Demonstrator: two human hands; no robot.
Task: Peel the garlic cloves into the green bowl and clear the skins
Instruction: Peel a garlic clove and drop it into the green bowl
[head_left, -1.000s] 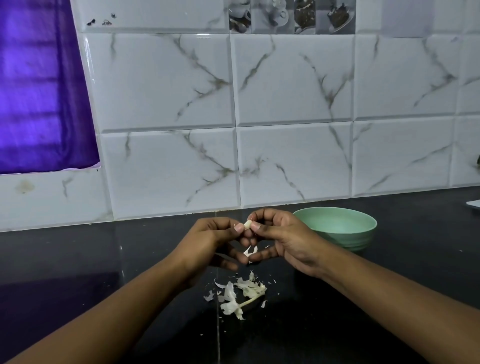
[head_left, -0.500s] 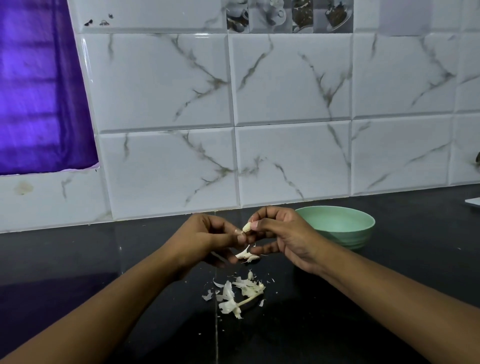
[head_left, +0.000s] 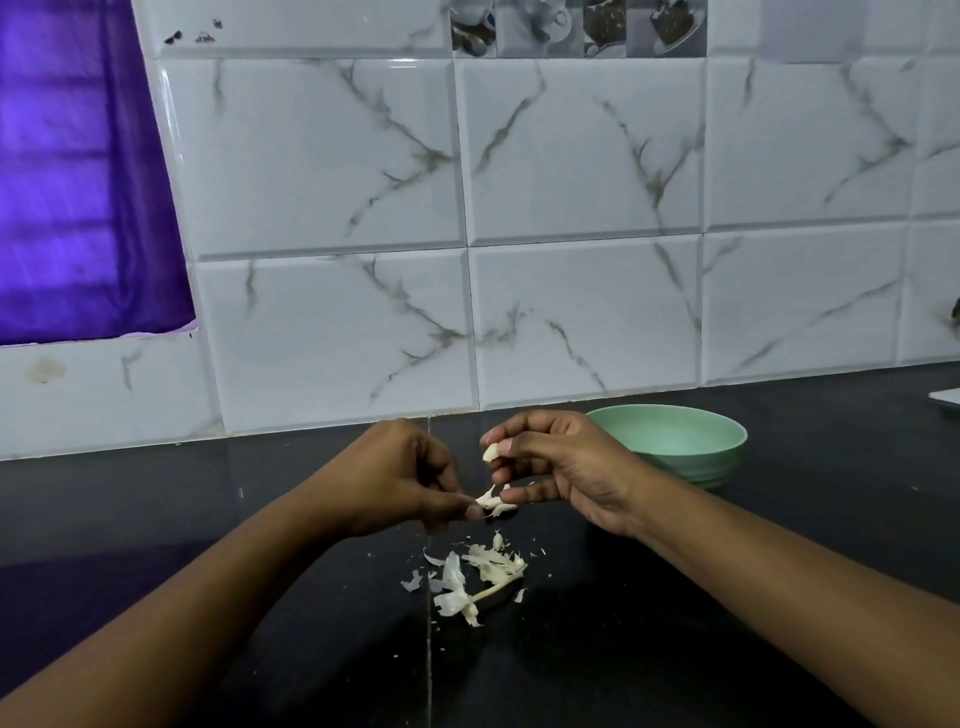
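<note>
My right hand (head_left: 566, 467) pinches a small pale garlic clove (head_left: 490, 452) between thumb and forefinger, above the dark counter. My left hand (head_left: 395, 478) sits just left of it and lower, pinching a strip of white garlic skin (head_left: 491, 501) at its fingertips. A heap of peeled skins and a stem (head_left: 475, 574) lies on the counter below both hands. The green bowl (head_left: 727, 441) stands behind my right hand, near the wall; what lies inside it is hidden from here.
The black counter (head_left: 779, 545) runs to a white marble-patterned tile wall (head_left: 571, 312). A purple curtain (head_left: 78, 182) hangs at the far left. A white flat object's corner (head_left: 948, 397) shows at the right edge.
My hands have drawn apart: the left hand pulled a strip of skin down and away from the clove, which stays pinched in the right hand.
</note>
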